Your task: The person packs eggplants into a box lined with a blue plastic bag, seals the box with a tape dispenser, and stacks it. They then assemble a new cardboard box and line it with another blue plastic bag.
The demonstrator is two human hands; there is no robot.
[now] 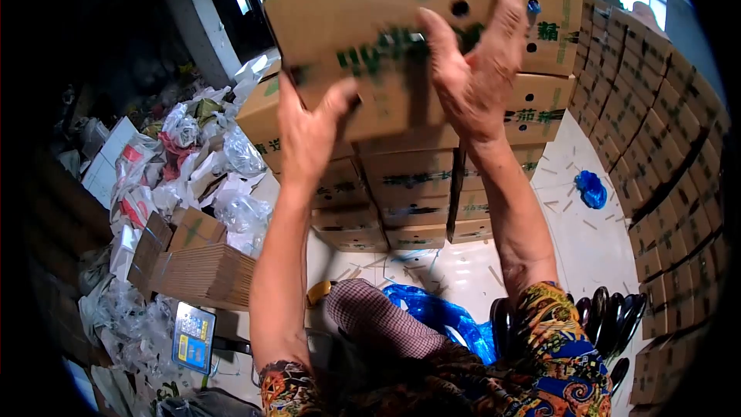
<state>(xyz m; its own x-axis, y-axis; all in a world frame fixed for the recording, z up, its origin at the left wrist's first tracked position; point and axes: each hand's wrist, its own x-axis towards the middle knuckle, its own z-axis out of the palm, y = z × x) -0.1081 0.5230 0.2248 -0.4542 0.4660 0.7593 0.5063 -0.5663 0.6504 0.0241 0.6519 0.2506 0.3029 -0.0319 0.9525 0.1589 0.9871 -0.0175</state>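
Note:
A brown cardboard box (324, 23) with green printing and a round hole is raised in front of me, tilted, at the top of a stack of similar boxes (409, 177). My left hand (312, 127) grips its lower left corner, thumb on the near face. Over at the right end, my right hand (482, 77) holds the box with its fingers reaching up to the top edge and the thumb against the printed face. The printing is smeared by motion. Another box (552, 27) stands just right of my right hand.
A tall wall of boxes (656, 108) runs along the right. Dark eggplants (610, 313) lie by my right elbow, blue plastic (432, 305) at my knees. At left are flattened cartons (204, 274), a digital scale (193, 340) and heaped plastic bags (239, 150). Scraps litter the floor.

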